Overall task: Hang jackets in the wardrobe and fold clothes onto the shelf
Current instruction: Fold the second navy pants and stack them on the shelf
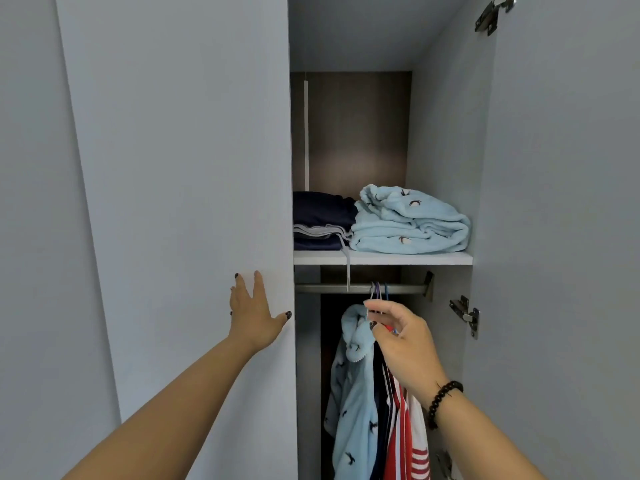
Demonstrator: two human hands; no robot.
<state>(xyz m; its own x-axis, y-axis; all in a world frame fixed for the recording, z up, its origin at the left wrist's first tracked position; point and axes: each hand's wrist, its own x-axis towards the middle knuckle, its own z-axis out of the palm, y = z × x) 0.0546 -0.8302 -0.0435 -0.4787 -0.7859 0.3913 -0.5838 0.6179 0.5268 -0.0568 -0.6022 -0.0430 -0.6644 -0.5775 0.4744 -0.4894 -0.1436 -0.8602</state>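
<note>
Home bedroom; wardrobe point(180, 202) of clothes point(408, 220)

Two folded piles point(408, 220) side by side on shelf point(382, 258), rail point(360, 288) beneath, jackets point(363, 393) hanging from it

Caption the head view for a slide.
Left hand on wardrobe door; right hand pinching a hanger at the rail.

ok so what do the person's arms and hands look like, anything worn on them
Both forearms are bare, with no sleeves in view. The left hand and right hand have dark polished nails. The right wrist wears a bracelet of round black beads. No rings or watch can be made out.
</note>
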